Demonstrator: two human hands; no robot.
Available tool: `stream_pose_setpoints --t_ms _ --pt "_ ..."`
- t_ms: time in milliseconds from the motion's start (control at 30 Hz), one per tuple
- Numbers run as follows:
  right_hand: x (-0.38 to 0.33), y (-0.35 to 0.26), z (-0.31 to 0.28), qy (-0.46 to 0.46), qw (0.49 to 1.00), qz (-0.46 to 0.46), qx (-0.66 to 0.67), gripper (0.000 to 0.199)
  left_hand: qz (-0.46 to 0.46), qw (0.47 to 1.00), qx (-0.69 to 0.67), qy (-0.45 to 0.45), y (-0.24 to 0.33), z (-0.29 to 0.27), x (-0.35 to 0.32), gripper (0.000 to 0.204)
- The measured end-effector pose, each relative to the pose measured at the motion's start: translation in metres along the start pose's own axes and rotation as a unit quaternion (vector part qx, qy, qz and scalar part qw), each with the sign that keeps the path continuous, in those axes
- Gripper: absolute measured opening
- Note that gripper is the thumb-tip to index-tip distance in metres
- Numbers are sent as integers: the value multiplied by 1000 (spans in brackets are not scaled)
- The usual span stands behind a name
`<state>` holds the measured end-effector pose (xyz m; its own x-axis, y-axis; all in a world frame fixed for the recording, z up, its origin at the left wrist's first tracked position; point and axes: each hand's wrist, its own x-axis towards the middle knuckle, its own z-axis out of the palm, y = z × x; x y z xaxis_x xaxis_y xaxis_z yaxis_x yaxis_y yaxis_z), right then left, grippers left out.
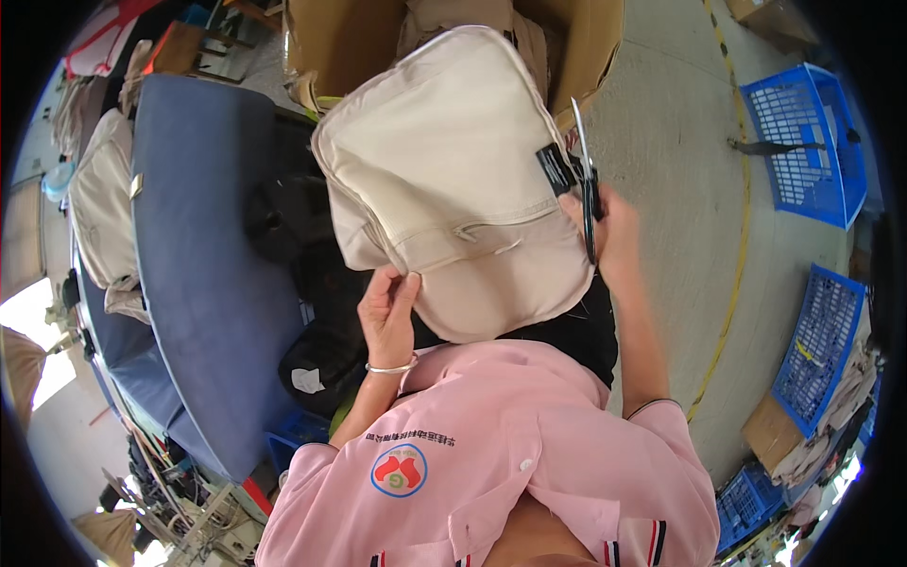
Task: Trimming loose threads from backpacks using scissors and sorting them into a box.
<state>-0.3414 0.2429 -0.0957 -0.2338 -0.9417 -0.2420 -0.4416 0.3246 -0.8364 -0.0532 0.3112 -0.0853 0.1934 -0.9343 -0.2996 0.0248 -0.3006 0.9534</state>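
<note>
A beige fabric bag [444,132] with piped edges, a zipper and a small black label [555,170] is held up over my lap. My left hand [385,307] pinches its lower left edge between thumb and fingers, with a bangle on the wrist. At the bag's right edge, my right hand [609,231] is wrapped round the black handles of a pair of scissors [590,203], their blades pointing up and away from me. The right thumb rests against the bag beside the label. The bag's underside is hidden.
A large cardboard box [590,47] holding beige fabric stands just beyond the bag. To the left is a blue-grey padded surface [194,274] with another beige bag [102,208] on its far side. Blue plastic crates [803,142] sit along the right, past a yellow floor line [740,255].
</note>
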Motion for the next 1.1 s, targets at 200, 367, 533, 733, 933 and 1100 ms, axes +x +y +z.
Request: stream_pose_setpoints --t_ms 200,367,533,733,933,1100 --pt "-42 43 17 50 956 86 277 26 369 861 349 -7 105 -23 15 13" --pt "-38 65 -25 123 946 29 298 23 494 781 383 16 195 -46 14 14" --pt "-33 62 -70 341 898 -127 248 19 511 700 398 -300 272 -41 50 14" --pt "-33 25 -85 283 928 -12 241 19 516 646 439 -352 223 74 173 14" --pt "4 29 -71 186 967 -100 143 23 493 677 385 -388 163 145 245 11" --pt "44 28 -74 192 974 -109 -43 29 443 687 411 -403 159 163 248 14"
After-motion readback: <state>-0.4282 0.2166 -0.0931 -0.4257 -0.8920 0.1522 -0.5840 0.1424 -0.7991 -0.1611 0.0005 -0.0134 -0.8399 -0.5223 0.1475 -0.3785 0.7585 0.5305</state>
